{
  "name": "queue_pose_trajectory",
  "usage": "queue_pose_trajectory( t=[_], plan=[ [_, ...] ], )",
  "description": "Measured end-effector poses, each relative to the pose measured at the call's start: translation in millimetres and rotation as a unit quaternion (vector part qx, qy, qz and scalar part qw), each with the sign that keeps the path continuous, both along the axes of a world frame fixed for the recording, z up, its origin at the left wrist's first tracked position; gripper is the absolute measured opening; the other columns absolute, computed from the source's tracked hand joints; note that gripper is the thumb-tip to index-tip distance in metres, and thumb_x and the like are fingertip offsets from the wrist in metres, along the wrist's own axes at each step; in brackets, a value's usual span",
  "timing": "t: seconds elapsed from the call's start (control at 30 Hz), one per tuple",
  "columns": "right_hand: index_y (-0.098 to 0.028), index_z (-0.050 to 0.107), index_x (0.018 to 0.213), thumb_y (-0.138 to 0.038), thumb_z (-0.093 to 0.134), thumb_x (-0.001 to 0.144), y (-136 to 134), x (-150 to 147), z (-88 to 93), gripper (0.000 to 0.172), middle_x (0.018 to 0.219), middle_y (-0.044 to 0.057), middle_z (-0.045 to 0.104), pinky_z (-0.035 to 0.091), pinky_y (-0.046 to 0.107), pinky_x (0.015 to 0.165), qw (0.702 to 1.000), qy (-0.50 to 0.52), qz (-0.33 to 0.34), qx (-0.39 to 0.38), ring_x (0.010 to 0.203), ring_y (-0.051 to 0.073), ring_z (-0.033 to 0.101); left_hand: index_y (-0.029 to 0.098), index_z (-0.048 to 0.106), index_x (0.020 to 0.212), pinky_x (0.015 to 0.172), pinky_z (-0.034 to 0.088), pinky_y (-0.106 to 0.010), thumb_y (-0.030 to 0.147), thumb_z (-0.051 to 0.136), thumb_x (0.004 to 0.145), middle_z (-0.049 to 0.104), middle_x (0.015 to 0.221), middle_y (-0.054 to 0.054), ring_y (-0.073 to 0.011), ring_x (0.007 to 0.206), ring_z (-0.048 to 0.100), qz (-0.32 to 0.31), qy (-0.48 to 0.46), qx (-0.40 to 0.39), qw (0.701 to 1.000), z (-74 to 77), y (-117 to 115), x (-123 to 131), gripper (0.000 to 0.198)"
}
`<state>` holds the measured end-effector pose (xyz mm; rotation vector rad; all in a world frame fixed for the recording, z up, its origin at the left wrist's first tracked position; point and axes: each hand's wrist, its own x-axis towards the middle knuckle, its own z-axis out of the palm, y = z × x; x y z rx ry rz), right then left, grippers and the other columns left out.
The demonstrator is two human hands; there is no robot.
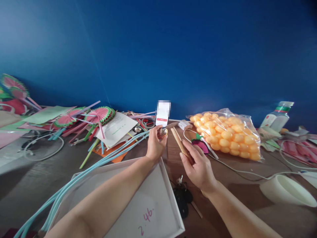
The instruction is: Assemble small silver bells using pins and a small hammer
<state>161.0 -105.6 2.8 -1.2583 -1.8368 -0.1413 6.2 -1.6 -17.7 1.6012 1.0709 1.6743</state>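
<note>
Currently: left hand (pixel 155 145) at frame centre, grip pinching small shiny metal ball (pixel 162 131) at fingertips. Right hand (pixel 198 167) just beside, grip clenched on flat pale wooden sticks (pixel 178 140). Both over brown desk (pixel 247 188), near white shallow tray (pixel 158 198).

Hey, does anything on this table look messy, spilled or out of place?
Nothing spilled or broken. The pale blue tubes sprawl across the left edge of the white tray, and paper fans lie heaped with straws at left. The left hand grips a shiny ball; the right hand grips wooden sticks.
</note>
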Motion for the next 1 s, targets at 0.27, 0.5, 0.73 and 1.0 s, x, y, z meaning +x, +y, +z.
queue_pose_trajectory(
  t=[0.27,0.5,0.73,1.0],
  plan=[
    [-0.023,0.047,0.138,-0.025,0.054,0.090,-1.6,-2.6,-0.3,0.048,0.118,0.011,0.065,0.056,0.041,0.089,1.000,-0.004,0.007,-0.006,0.104,0.024,0.063,0.021,0.055,0.113,0.084,0.049,-0.031,0.017,0.064,0.078,0.057,0.111,-0.009,-0.0180,0.095,0.058,0.014,0.006,0.013,1.000,1.2,-1.4,-0.5,0.037],
    [-0.022,0.048,0.137,-0.021,0.056,0.089,-1.7,-3.1,0.2,0.049,0.118,0.011,0.064,0.056,0.038,0.089,1.000,0.000,0.011,-0.006,0.106,0.023,0.062,0.021,0.055,0.112,0.078,0.049,-0.029,0.015,0.062,0.078,0.056,0.108,-0.008,-0.0167,0.091,0.056,0.024,0.025,0.021,0.999,3.1,-2.5,-1.2,0.036],
    [-0.022,0.048,0.137,-0.021,0.055,0.089,-1.6,-3.0,-0.3,0.048,0.112,0.010,0.065,0.057,0.037,0.086,1.000,-0.012,0.013,-0.015,0.099,0.022,0.064,0.021,0.055,0.111,0.075,0.049,-0.028,0.014,0.063,0.077,0.055,0.106,-0.007,-0.0145,0.084,0.055,0.022,0.026,0.015,0.999,3.2,-2.3,-1.3,0.036],
    [-0.021,0.049,0.137,-0.021,0.055,0.090,0.1,-1.5,-1.6,0.047,0.116,0.011,0.065,0.057,0.037,0.088,1.000,-0.014,0.004,-0.018,0.105,0.022,0.063,0.020,0.054,0.111,0.075,0.049,-0.028,0.013,0.062,0.077,0.055,0.107,-0.008,-0.0138,0.084,0.055,0.027,0.033,0.020,0.999,3.1,-1.8,-1.6,0.037]
  ],
)
